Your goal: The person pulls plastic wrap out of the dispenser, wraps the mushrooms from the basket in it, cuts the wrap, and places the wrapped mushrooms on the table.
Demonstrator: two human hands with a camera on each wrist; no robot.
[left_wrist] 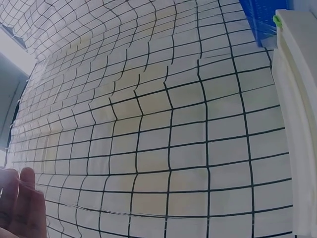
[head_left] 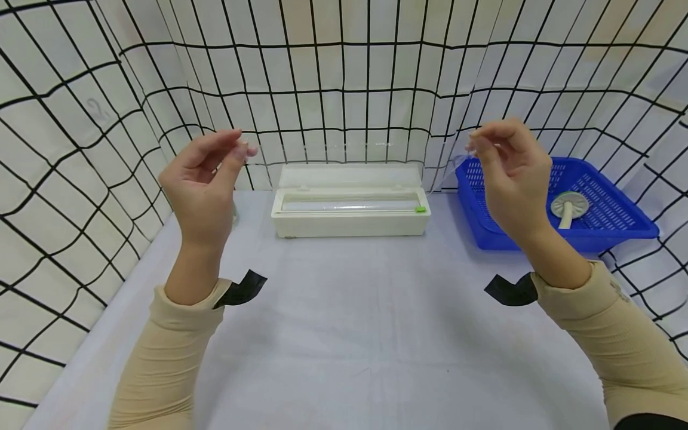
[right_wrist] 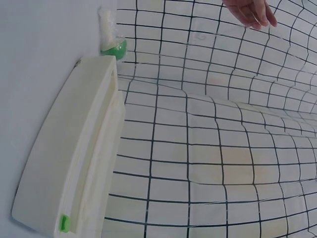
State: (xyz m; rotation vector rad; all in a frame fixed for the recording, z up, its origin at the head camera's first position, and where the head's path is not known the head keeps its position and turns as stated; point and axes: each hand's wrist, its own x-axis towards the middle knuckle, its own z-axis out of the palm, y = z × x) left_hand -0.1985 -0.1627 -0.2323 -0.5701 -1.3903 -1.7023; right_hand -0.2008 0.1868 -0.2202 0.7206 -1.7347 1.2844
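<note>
- The left hand (head_left: 200,200) is raised, its fingers bent inward and thumb tip nearly closed against them, pinching an edge of clear film (head_left: 453,166).
- The right hand (head_left: 516,182) matches it, thumb and bent forefinger drawn together on the film's other end.
- The film, hard to see, spans between the hands, above the white dispenser box (head_left: 352,225) on the table (head_left: 349,334).
- The right hand appears in front of the blue basket (head_left: 618,233), which holds a mushroom-shaped piece (head_left: 571,205).
</note>
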